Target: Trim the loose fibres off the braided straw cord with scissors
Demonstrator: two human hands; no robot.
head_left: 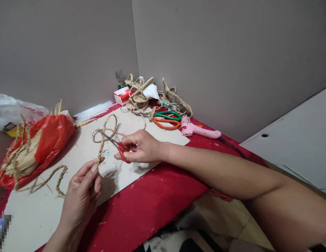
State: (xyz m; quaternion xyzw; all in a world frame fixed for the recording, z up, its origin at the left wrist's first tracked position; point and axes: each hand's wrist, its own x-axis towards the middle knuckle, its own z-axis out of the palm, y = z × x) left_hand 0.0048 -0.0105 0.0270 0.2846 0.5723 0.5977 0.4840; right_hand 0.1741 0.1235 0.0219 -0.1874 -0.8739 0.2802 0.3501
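Note:
Between thumb and fingers, my left hand [85, 185] pinches the near end of a braided straw rope [101, 148]. The rope rises from the pinch, then loops and curls on the white board. My right hand [142, 147] has its fingers in the handles of small red-handled scissors [122, 152]. Their blades point left and reach the rope just above my left hand; whether they touch it I cannot tell. Another length of braided rope [60, 178] curves over the board to the left.
A red plastic bag [54, 136] with straw lies left. At the back are a pile of braided rope [139, 98], scissors with green and orange handles [167, 120], clear sticks [94, 111] and a pink glue gun [201, 131]. The white board [142, 171] covers part of the red cloth [142, 203].

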